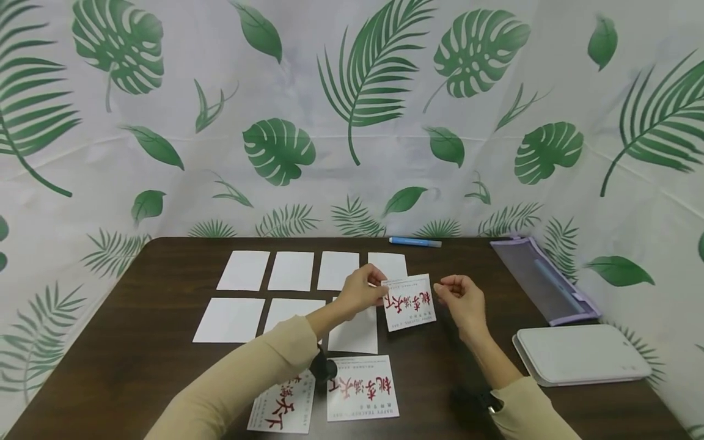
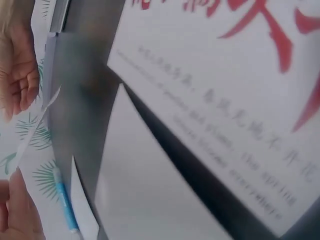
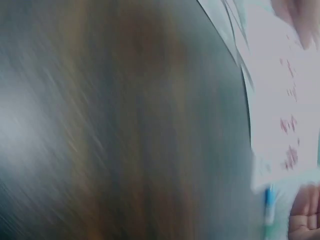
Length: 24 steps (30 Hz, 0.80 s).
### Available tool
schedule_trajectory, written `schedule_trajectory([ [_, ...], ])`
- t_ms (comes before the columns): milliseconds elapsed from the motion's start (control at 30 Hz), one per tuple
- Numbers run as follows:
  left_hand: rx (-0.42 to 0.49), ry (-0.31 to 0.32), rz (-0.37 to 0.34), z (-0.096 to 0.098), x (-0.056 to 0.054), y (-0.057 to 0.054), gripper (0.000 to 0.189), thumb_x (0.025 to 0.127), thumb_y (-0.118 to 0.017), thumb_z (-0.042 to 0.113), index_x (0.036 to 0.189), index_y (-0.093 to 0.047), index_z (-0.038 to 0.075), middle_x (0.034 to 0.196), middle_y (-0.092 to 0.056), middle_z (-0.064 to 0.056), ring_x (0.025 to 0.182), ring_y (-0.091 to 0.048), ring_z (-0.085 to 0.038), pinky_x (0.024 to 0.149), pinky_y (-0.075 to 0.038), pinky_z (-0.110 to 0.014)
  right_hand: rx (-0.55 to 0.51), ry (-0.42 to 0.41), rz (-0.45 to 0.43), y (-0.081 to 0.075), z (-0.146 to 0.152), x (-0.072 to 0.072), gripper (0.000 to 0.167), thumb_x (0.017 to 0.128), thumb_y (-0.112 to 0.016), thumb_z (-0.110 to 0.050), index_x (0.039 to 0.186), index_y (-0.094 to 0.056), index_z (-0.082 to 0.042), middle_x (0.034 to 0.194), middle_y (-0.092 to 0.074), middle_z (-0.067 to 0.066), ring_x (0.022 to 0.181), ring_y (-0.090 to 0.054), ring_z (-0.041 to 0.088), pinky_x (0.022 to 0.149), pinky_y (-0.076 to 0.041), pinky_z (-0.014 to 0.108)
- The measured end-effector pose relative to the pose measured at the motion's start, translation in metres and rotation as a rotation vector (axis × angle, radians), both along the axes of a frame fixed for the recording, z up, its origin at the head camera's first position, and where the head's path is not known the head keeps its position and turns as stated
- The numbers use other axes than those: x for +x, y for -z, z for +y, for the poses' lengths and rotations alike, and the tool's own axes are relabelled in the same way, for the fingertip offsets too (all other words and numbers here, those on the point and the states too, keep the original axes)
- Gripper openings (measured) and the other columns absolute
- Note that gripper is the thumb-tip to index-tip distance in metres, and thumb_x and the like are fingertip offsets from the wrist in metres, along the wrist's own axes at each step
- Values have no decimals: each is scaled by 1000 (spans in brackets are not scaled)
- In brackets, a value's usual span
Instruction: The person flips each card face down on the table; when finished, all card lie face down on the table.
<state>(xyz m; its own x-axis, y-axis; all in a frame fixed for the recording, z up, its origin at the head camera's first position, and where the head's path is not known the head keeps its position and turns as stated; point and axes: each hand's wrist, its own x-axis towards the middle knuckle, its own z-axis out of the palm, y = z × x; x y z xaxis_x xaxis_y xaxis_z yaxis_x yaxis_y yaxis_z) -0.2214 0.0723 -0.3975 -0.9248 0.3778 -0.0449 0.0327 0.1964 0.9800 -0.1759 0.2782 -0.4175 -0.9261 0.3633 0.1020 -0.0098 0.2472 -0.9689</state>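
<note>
A white card with red Chinese characters (image 1: pixel 409 310) is raised off the table and tilted. My left hand (image 1: pixel 360 292) pinches it by its left edge; in the left wrist view this card (image 2: pixel 34 131) is seen nearly edge-on. Just past its right edge is my right hand (image 1: pixel 462 300), fingers loosely curled and apart from the card. Two similar printed cards lie at the front, one upright card (image 1: pixel 363 391) and one turned card (image 1: pixel 283 403) partly hidden by my left sleeve. Behind them, several plain white cards (image 1: pixel 291 271) lie in two rows, some partly covered by my left arm.
A blue marker (image 1: pixel 415 242) lies at the table's back edge. To the right are a purple-edged mesh pouch (image 1: pixel 536 275) with a pen inside and a white case (image 1: pixel 583 354). A leaf-print cloth (image 1: pixel 352 177) hangs behind the dark table (image 1: pixel 110 342).
</note>
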Motion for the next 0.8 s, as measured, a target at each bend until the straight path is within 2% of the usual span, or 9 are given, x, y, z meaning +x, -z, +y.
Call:
schedule_trajectory([
  [67,14,-38,13,1,0,-3,14,84,-61,-5,96,-55,-3,88,-55,-8,73,-59,-13,62,-56,-24,89,4,65,-1,-14,3,16,82,-69,1,94,-60,6,80,-61,5,67,-53,3,61,-48,15],
  [167,49,-77,18,3,2,-8,14,84,-60,-5,96,-53,-3,91,-56,-10,74,-61,-15,61,-56,-24,221,-71,141,1,-33,8,15,79,-72,0,90,-64,4,80,-64,12,67,-53,4,61,-45,13],
  [267,82,-96,22,6,4,-11,15,83,-58,-5,97,-52,-3,95,-57,-13,77,-64,-17,61,-56,-24,309,-137,212,4,-47,12,18,74,-77,-1,89,-66,1,77,-65,10,66,-55,3,60,-47,14],
  [400,105,-109,47,8,7,-15,16,83,-57,-5,97,-51,-3,99,-58,-15,83,-66,-21,62,-56,-26,374,-164,293,6,-57,17,24,69,-80,1,90,-66,-1,76,-65,6,66,-57,4,58,-50,16],
  [567,151,-98,105,7,13,-22,18,82,-57,-3,99,-51,-4,103,-59,-19,88,-67,-27,67,-57,-33,487,-151,451,2,-59,20,23,70,-77,7,89,-67,-2,77,-65,5,67,-59,7,59,-50,15],
  [700,181,-74,153,7,20,-32,23,84,-63,3,103,-52,-4,107,-60,-21,92,-67,-29,66,-57,-31,559,-113,587,-5,-57,22,23,69,-72,14,86,-67,-1,76,-62,4,66,-56,9,60,-46,11],
  [800,161,-79,176,4,21,-34,29,84,-68,10,107,-54,-1,110,-60,-18,93,-67,-28,65,-56,-27,532,-63,607,-10,-53,21,19,71,-68,15,85,-66,1,75,-61,5,65,-54,5,60,-44,8],
])
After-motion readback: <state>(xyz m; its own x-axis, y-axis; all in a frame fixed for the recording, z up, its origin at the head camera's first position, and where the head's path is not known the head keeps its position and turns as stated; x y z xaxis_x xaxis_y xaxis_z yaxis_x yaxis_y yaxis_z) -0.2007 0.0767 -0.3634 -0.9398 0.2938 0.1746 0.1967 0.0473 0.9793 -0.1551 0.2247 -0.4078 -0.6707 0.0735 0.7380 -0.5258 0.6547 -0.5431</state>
